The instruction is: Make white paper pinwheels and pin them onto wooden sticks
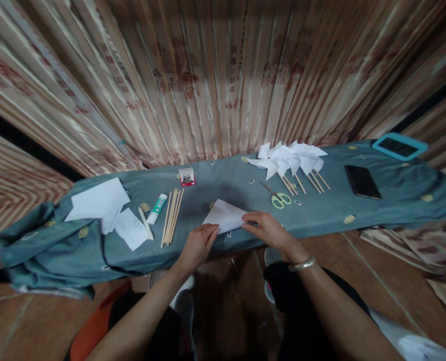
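Note:
A white sheet of paper [226, 214], folded to a triangle-like shape, lies at the front middle of the cloth-covered table. My left hand [200, 244] pinches its left corner between thumb and fingers. At the paper's right corner, my right hand [265, 228] grips the edge, fingers closed on it. Left of the paper lie several thin wooden sticks [172, 218]. To its right is a pair of scissors [280, 199] with pale green handles. Several white paper pinwheels [292, 159] on wooden sticks lie together behind the scissors.
A green-and-white glue stick [157, 208], a white pencil-like stick [146, 223] and white paper sheets [98, 199] lie on the left. A small red-and-white box [187, 177] holds small metal pieces. On the right are a black phone [362, 181] and a blue-framed tablet [399, 146]. A curtain [223, 75] hangs behind.

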A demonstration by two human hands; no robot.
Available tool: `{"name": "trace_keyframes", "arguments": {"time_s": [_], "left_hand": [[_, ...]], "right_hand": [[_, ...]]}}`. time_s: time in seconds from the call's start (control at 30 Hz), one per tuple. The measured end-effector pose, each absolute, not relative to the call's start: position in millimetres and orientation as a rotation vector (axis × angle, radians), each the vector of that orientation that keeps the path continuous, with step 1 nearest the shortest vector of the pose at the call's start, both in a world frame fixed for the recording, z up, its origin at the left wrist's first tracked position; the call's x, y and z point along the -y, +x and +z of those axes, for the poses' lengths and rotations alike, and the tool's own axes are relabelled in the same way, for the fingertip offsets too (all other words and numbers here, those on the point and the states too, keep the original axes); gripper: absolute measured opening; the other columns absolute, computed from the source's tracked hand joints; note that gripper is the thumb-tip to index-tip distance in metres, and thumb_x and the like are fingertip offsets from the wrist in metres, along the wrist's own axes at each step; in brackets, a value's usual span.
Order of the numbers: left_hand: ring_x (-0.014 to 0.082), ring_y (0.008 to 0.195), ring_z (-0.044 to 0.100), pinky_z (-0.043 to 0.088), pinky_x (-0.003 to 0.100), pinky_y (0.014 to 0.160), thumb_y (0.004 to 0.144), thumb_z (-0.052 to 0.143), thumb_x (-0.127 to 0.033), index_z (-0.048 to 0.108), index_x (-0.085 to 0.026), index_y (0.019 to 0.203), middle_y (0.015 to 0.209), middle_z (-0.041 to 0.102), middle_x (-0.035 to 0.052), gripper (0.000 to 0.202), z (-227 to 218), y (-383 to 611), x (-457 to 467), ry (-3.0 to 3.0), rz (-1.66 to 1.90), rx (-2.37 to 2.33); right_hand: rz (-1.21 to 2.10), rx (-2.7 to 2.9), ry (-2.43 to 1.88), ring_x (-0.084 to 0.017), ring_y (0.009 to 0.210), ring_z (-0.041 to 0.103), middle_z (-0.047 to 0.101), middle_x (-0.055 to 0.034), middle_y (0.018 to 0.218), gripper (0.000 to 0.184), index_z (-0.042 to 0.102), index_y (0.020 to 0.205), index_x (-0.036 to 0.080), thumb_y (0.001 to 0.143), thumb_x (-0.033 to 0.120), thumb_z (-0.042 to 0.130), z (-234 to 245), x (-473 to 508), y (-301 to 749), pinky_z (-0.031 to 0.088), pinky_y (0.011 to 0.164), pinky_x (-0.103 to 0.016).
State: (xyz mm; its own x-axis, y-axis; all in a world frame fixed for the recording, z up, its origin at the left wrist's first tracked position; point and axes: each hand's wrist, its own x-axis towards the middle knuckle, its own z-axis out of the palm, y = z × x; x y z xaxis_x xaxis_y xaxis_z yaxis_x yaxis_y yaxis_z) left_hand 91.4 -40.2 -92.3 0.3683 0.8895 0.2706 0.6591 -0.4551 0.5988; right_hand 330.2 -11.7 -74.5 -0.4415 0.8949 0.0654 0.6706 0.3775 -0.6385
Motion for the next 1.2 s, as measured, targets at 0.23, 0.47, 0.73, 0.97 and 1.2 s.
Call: {"name": "trace_keyframes", "arguments": {"time_s": [0.23,0.47,0.73,0.97,1.2], "left_hand": [[0.0201,0.101,0.068,0.055,0.031,0.086,0.096,0.045,-0.027,0.060,-0.014,0.121,0.115,0.069,0.0131,0.032,-92,93,39,2.192,0.930,-1.446],[0.0263,0.145,0.030,0.032,0.050,0.115,0.095,0.040,-0.014,0.043,-0.012,0.139,0.147,0.048,0.0159,0.044,-89,108,64,2.874,0.634,-1.322],[0.0331,0.148,0.016,0.027,0.055,0.117,0.090,0.051,-0.017,0.031,-0.004,0.146,0.155,0.032,0.0218,0.061,-108,114,71,2.922,0.351,-1.376],[0.0330,0.148,0.012,0.028,0.054,0.117,0.088,0.053,-0.016,0.028,-0.003,0.146,0.155,0.031,0.0240,0.065,-118,111,68,2.904,0.344,-1.405],[0.0354,0.148,0.008,0.029,0.055,0.116,0.088,0.054,-0.019,0.026,-0.002,0.147,0.156,0.028,0.0245,0.067,-120,111,70,2.882,0.329,-1.427]], "right_hand": [[0.798,2.139,-1.497,-0.018,0.074,0.066,0.075,-0.0033,0.081,0.023,0.074,0.089,0.020,0.091,0.030,0.053,-76,9,328,0.044,0.068,-0.026],[0.671,2.086,-1.667,-0.021,0.085,0.070,0.077,-0.0062,0.090,0.021,0.074,0.092,0.020,0.092,0.031,0.056,-72,1,314,0.044,0.073,-0.027],[0.530,2.114,-1.702,-0.022,0.093,0.069,0.075,-0.0092,0.096,0.015,0.073,0.090,0.017,0.090,0.025,0.060,-80,-1,310,0.047,0.083,-0.030],[0.408,2.090,-1.659,-0.024,0.107,0.064,0.070,-0.0131,0.114,0.011,0.072,0.089,0.015,0.086,0.023,0.064,-91,-3,307,0.046,0.094,-0.033],[0.414,2.053,-1.643,-0.025,0.113,0.061,0.068,-0.0117,0.120,0.011,0.072,0.085,0.018,0.087,0.023,0.062,-96,-7,304,0.043,0.100,-0.036]]}}
